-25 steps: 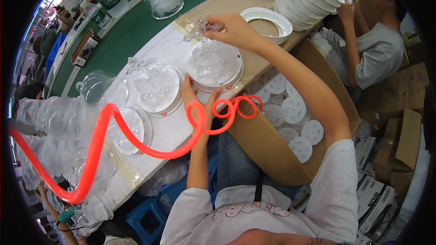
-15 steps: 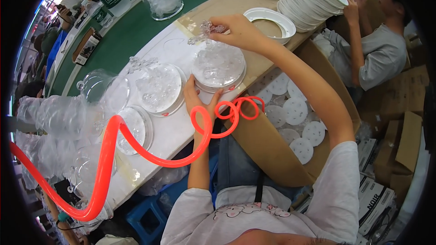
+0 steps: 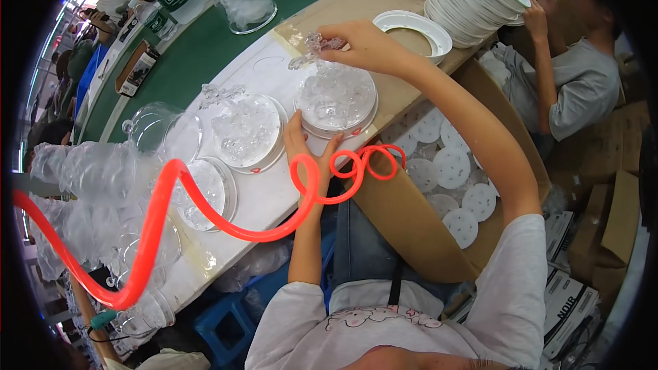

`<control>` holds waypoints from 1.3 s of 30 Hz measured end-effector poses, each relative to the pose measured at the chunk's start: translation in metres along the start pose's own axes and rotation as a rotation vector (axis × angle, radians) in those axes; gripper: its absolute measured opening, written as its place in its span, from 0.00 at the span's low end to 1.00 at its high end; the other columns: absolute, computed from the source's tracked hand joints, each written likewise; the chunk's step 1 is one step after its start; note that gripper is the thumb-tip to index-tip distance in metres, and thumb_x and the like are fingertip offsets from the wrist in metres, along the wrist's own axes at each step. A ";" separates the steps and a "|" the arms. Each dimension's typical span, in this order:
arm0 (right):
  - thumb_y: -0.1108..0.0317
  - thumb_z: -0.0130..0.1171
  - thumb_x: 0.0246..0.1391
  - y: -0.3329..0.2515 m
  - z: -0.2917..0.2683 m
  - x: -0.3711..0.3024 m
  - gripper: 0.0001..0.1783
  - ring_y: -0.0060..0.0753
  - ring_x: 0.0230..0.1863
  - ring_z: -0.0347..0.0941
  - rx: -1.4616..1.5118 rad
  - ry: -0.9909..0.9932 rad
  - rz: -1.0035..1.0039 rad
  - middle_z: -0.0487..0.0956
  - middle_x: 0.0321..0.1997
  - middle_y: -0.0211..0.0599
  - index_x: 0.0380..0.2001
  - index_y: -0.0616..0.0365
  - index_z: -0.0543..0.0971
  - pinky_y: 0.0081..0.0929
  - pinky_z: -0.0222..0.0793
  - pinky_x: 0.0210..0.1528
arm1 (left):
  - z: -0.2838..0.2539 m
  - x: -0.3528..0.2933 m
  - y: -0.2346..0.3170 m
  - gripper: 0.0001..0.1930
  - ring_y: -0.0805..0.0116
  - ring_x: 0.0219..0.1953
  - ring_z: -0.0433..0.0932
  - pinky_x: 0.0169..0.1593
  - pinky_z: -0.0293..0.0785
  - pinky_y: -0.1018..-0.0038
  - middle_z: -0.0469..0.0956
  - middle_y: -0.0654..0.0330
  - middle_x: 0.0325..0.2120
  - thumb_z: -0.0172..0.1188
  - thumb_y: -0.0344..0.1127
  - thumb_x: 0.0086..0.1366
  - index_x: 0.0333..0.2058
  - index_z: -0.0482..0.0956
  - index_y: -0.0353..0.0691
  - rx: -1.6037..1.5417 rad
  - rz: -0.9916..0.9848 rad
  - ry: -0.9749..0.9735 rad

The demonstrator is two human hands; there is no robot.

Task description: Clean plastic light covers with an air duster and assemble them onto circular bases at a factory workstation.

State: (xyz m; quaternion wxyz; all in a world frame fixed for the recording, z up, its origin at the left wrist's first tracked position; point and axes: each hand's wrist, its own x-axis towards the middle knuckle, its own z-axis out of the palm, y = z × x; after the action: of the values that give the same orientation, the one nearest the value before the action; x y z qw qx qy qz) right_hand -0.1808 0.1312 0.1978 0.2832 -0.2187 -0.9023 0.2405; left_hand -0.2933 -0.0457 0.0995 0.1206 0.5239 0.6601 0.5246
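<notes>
My right hand (image 3: pixel 356 46) pinches a clear plastic ornament (image 3: pixel 314 48) with branching, crystal-like parts. It is just above the far edge of a round white base (image 3: pixel 334 99) covered with clear plastic pieces. Against the near rim of that base, my left hand (image 3: pixel 310 147) curls its fingers and thumb, holding it on the white board. To the left sits a second such base (image 3: pixel 248 130) with clear pieces on top and a clear ornament (image 3: pixel 223 94) leaning at its far side. Farther left is a third round base (image 3: pixel 202 195).
A red coiled hose (image 3: pixel 161 212) stretches across the front of the bench. Clear domes (image 3: pixel 147 127) stand left; another dome (image 3: pixel 247 3) is on the green conveyor (image 3: pixel 199 48). White rings (image 3: pixel 473 3) are stacked far right, near a co-worker. A cardboard box (image 3: pixel 397 233) holds white discs (image 3: pixel 452 168).
The view has shifted slightly, so the scene sits a little to the right. My right hand keeps the clear ornament over the base, and my left hand stays on the rim.
</notes>
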 end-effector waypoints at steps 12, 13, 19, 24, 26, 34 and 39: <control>0.65 0.56 0.48 0.001 0.004 -0.001 0.15 0.42 0.35 0.76 -0.037 -0.051 0.043 0.78 0.33 0.45 0.38 0.61 0.73 0.28 0.72 0.38 | 0.000 0.000 -0.004 0.35 0.58 0.48 0.67 0.44 0.69 0.69 0.66 0.51 0.47 0.70 0.34 0.43 0.50 0.65 0.34 0.021 0.030 -0.001; 0.65 0.56 0.48 0.001 0.004 -0.002 0.15 0.42 0.35 0.76 -0.039 -0.051 0.046 0.78 0.33 0.45 0.38 0.61 0.73 0.28 0.72 0.38 | 0.001 0.000 -0.005 0.35 0.58 0.48 0.67 0.44 0.69 0.69 0.66 0.51 0.47 0.70 0.34 0.43 0.50 0.65 0.34 0.016 0.030 0.004; 0.65 0.56 0.48 0.003 0.005 -0.007 0.13 0.44 0.34 0.76 -0.071 -0.019 0.058 0.78 0.32 0.46 0.36 0.61 0.73 0.29 0.72 0.36 | 0.000 0.000 -0.003 0.36 0.54 0.50 0.66 0.47 0.68 0.67 0.64 0.48 0.48 0.69 0.35 0.45 0.51 0.63 0.33 0.023 0.022 -0.040; 0.64 0.56 0.48 0.002 0.007 -0.006 0.13 0.44 0.33 0.75 -0.055 0.026 0.002 0.78 0.31 0.45 0.35 0.61 0.73 0.29 0.71 0.34 | -0.004 0.000 -0.002 0.36 0.48 0.52 0.63 0.53 0.63 0.63 0.62 0.45 0.50 0.67 0.38 0.47 0.53 0.62 0.31 0.153 0.053 -0.100; 0.65 0.56 0.48 0.004 0.006 -0.005 0.13 0.45 0.32 0.75 -0.062 0.000 0.006 0.78 0.31 0.44 0.35 0.61 0.73 0.30 0.71 0.34 | -0.003 -0.001 -0.004 0.36 0.47 0.53 0.62 0.55 0.61 0.62 0.61 0.43 0.51 0.66 0.39 0.48 0.53 0.61 0.31 0.168 0.073 -0.099; 0.65 0.56 0.47 -0.002 0.001 0.004 0.11 0.44 0.31 0.74 -0.165 -0.088 -0.019 0.78 0.31 0.43 0.32 0.61 0.72 0.31 0.70 0.33 | -0.003 0.000 0.002 0.34 0.46 0.54 0.62 0.55 0.61 0.62 0.62 0.42 0.51 0.66 0.39 0.49 0.52 0.62 0.31 0.163 0.052 -0.092; 0.65 0.56 0.47 -0.001 0.004 -0.004 0.11 0.45 0.31 0.74 -0.130 0.037 -0.019 0.77 0.30 0.44 0.32 0.61 0.73 0.31 0.70 0.32 | -0.002 0.000 0.001 0.34 0.46 0.54 0.63 0.55 0.61 0.62 0.63 0.42 0.50 0.66 0.38 0.49 0.51 0.62 0.30 0.170 0.050 -0.091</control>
State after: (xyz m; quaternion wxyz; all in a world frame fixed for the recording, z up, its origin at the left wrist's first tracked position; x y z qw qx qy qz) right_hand -0.1810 0.1271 0.1936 0.2871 -0.2324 -0.9127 0.1747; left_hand -0.2941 -0.0473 0.1012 0.0924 0.5718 0.6829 0.4451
